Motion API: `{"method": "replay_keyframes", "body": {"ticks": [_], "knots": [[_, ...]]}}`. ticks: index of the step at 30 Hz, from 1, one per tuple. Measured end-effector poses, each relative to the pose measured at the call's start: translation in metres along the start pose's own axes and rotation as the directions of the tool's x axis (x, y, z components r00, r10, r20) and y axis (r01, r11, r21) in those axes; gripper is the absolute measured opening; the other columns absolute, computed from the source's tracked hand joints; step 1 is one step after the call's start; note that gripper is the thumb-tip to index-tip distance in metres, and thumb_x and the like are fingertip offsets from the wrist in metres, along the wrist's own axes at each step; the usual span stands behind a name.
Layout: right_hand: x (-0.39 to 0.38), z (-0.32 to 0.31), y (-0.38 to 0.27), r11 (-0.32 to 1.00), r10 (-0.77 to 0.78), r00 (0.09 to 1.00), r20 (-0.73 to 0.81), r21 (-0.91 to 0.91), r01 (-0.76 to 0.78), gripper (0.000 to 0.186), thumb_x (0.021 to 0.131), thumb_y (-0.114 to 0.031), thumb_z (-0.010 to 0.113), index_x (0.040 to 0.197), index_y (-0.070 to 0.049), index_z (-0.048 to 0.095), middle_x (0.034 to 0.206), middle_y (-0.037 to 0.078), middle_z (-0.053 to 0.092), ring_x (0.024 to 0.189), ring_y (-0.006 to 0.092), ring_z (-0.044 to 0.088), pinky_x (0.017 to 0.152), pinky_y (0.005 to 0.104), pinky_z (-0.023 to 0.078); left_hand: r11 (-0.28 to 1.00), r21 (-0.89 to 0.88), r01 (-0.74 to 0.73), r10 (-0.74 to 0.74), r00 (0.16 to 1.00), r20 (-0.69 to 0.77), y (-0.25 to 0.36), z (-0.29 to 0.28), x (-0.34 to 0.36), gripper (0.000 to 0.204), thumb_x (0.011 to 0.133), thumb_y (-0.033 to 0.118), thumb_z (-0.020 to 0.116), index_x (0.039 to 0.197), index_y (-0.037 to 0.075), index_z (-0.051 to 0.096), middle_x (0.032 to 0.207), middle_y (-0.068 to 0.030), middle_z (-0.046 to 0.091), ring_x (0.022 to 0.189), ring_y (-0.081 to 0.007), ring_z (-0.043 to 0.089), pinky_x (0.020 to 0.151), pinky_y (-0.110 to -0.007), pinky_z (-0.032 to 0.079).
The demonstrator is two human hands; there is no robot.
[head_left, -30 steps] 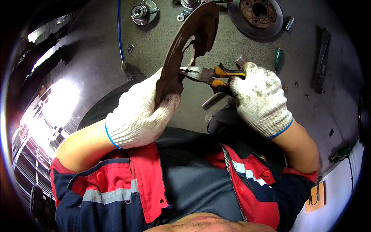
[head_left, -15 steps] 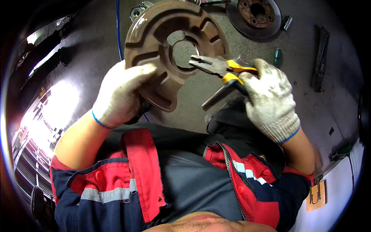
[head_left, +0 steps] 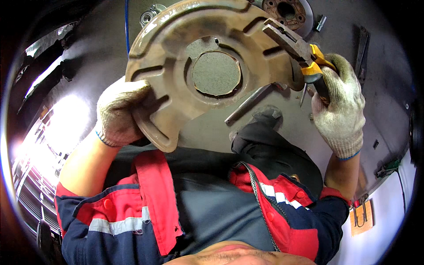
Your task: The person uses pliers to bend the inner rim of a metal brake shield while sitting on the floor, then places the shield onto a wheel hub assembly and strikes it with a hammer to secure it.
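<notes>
A brown metal brake dust shield (head_left: 168,48), with a round opening in its middle, is held up in front of me. My left hand (head_left: 121,112), in a white knit glove, grips its lower left edge with the thumb on the face. My right hand (head_left: 340,101), gloved likewise, is wrapped round the handles of pliers (head_left: 296,48) with yellow and black grips. The pliers' jaws overlap the shield's upper right part; whether they touch it I cannot tell.
A brake disc (head_left: 289,13) with a rusty hub lies on the floor beyond the shield, a metal socket (head_left: 321,23) beside it. A bearing-like ring (head_left: 148,17) and a blue hose (head_left: 127,26) are at the upper left. A long dark bar (head_left: 362,53) lies at the right.
The shield has turned, come nearer and shifted left, its face now more toward me. My right hand has carried the pliers up and right, from the central opening to the shield's right part.
</notes>
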State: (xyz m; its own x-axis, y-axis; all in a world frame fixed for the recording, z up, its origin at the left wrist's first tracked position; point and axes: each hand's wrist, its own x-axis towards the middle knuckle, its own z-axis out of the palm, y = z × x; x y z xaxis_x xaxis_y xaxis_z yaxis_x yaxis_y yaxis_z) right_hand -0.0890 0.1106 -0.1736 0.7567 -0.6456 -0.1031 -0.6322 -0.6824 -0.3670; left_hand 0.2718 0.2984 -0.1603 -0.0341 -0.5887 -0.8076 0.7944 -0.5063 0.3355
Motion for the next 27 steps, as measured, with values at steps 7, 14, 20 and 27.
{"method": "replay_keyframes", "body": {"ticks": [7,14,20,27], "knots": [[0.004,-0.012,-0.002,0.991,-0.076,0.996,0.038,-0.105,0.080,0.042,0.070,0.001,0.071,0.112,-0.001,0.070,0.129,0.022,0.064,0.117,0.0422,0.064,0.102,0.0484,0.051,1.000,-0.012,0.018,-0.017,0.999,0.043,0.005,0.007,-0.002,0.051,0.093,0.012,0.066,0.140,-0.001,0.053,0.131,-0.0163,0.066,0.116,-0.0296,0.067,0.107,-0.048,0.052],[0.003,-0.008,-0.004,0.990,-0.049,0.996,0.069,-0.132,0.058,0.044,0.070,0.002,0.070,0.113,-0.001,0.070,0.129,0.023,0.064,0.117,0.0426,0.063,0.102,0.0479,0.050,0.995,0.097,-0.031,0.037,0.998,-0.051,-0.001,0.001,-0.003,0.053,0.092,0.012,0.067,0.141,0.001,0.051,0.132,-0.0149,0.065,0.119,-0.0298,0.065,0.107,-0.049,0.052],[-0.004,0.012,-0.004,0.992,0.064,0.998,-0.018,0.112,-0.061,0.042,0.072,-0.004,0.076,0.114,-0.003,0.070,0.121,0.025,0.065,0.107,0.0411,0.067,0.096,0.0467,0.053,0.971,0.238,-0.007,0.023,0.998,-0.065,-0.001,0.017,-0.004,0.055,0.092,0.015,0.067,0.142,0.001,0.050,0.132,-0.0160,0.063,0.117,-0.0307,0.065,0.105,-0.048,0.052],[-0.007,0.045,-0.001,-0.137,0.465,0.818,0.339,0.940,-0.312,0.025,0.101,-0.010,0.061,0.123,0.003,0.066,0.104,0.015,0.073,0.094,0.0249,0.074,0.084,0.0352,0.059,0.939,0.342,0.044,-0.054,0.998,0.021,-0.005,0.030,-0.004,0.062,0.092,0.015,0.069,0.146,-0.002,0.044,0.138,-0.0200,0.059,0.125,-0.0361,0.060,0.109,-0.052,0.049]]}}
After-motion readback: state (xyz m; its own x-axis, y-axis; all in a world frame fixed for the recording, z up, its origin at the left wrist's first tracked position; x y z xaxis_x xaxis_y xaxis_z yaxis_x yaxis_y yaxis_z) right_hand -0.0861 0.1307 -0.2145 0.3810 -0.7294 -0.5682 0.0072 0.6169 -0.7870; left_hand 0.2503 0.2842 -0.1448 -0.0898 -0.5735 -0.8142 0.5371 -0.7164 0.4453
